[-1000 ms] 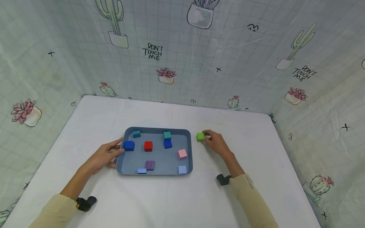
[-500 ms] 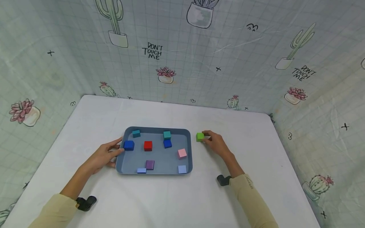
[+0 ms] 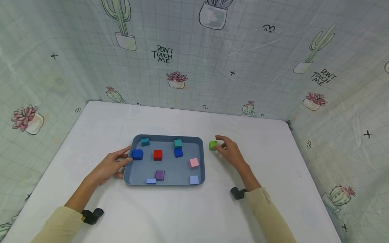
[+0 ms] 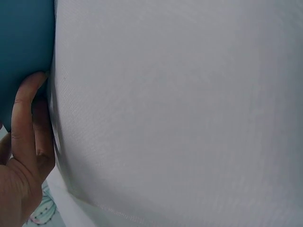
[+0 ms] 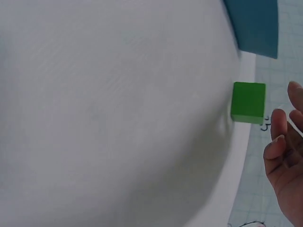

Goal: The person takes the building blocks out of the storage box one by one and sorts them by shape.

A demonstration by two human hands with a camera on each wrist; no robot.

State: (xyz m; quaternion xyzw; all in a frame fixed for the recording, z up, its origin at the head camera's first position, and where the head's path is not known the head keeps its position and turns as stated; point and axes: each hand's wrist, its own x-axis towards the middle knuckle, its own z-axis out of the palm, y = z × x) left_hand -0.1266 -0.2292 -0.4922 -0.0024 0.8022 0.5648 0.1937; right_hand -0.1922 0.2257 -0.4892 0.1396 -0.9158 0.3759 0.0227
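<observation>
On the white table lies a blue-grey tray point(image 3: 176, 170) with several coloured blocks in it. My left hand point(image 3: 110, 166) grips the tray's left end, thumb at the rim near a blue block point(image 3: 137, 154) and the other fingers along the outside wall. In the left wrist view, fingers point(image 4: 23, 120) bear against the tray wall point(image 4: 26, 38). A green cube point(image 3: 212, 145) sits on the table just right of the tray. Beside it is my right hand point(image 3: 228, 150), fingers spread and holding nothing. The right wrist view has a gap between the cube point(image 5: 248, 101) and the fingertips.
Inside the tray are a red block point(image 3: 157, 155), a pink block point(image 3: 193, 163), a purple block point(image 3: 159, 175), two teal blocks, a second dark blue block point(image 3: 178, 153) and two light blue blocks. A cactus-print cloth point(image 3: 194, 57) surrounds the table point(image 3: 258, 135) at the back and sides.
My right hand has let go of the green cube; its fingers have parted and the index finger has lifted off. The cube, the tray and my left hand have stayed put.
</observation>
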